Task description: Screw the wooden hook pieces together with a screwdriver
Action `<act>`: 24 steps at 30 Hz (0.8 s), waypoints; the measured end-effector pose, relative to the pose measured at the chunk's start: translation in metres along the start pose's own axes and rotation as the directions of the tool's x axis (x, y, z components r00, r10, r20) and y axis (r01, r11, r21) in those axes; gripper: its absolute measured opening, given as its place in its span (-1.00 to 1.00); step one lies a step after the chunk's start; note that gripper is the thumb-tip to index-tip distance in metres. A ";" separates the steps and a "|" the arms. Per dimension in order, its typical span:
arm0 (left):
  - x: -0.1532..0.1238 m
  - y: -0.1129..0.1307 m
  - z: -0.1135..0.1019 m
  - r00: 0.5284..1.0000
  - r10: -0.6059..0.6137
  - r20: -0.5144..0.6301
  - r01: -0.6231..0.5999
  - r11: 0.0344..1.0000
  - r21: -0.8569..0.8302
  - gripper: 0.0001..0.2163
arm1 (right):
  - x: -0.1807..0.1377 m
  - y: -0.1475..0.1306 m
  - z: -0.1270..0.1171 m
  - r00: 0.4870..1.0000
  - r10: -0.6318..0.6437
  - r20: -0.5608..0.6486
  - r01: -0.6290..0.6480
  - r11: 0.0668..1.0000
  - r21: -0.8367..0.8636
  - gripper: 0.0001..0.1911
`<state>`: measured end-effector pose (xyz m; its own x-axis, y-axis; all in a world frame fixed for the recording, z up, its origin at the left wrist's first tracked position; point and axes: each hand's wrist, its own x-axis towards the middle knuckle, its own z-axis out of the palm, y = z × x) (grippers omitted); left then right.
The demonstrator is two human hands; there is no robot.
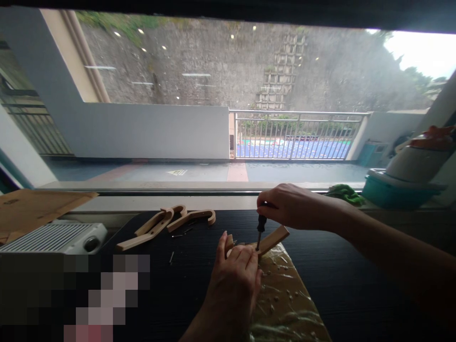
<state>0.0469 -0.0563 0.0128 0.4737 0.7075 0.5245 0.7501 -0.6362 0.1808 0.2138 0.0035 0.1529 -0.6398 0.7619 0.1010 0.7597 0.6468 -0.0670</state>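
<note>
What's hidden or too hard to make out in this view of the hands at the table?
All in the head view:
- Where the screwdriver tip meets the wooden piece: too small, partly hidden by the left hand holding that piece.
- The screwdriver's handle: mostly covered by the right hand.
- Lower left of the table: masked by a pixelated patch.
- Small pieces in the plastic bag: too small to identify.

We look forward and down from the head, close over the dark bench, facing a wide window beyond.
</note>
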 end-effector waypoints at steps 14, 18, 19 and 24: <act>0.001 0.001 -0.001 1.000 0.007 -0.012 -0.007 1.000 -0.008 -0.77 | -0.001 0.002 0.003 0.995 -0.095 0.043 0.091 0.993 0.081 -0.75; 0.001 0.002 0.000 1.000 0.006 -0.019 -0.006 1.000 0.003 -0.77 | 0.001 0.000 0.007 0.999 -0.049 0.011 0.049 0.997 0.054 -0.74; 0.001 0.002 0.000 1.000 0.010 -0.023 -0.009 1.000 0.007 -0.77 | 0.001 -0.002 0.007 0.999 -0.042 0.008 0.041 0.998 0.046 -0.73; -0.001 0.002 -0.001 1.000 0.009 -0.016 -0.009 1.000 0.009 -0.77 | 0.000 -0.007 -0.002 0.999 -0.035 0.040 0.035 0.999 -0.008 -0.75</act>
<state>0.0478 -0.0582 0.0135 0.4730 0.6964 0.5398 0.7499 -0.6398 0.1682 0.2089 -0.0013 0.1548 -0.6702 0.7395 0.0635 0.7375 0.6731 -0.0553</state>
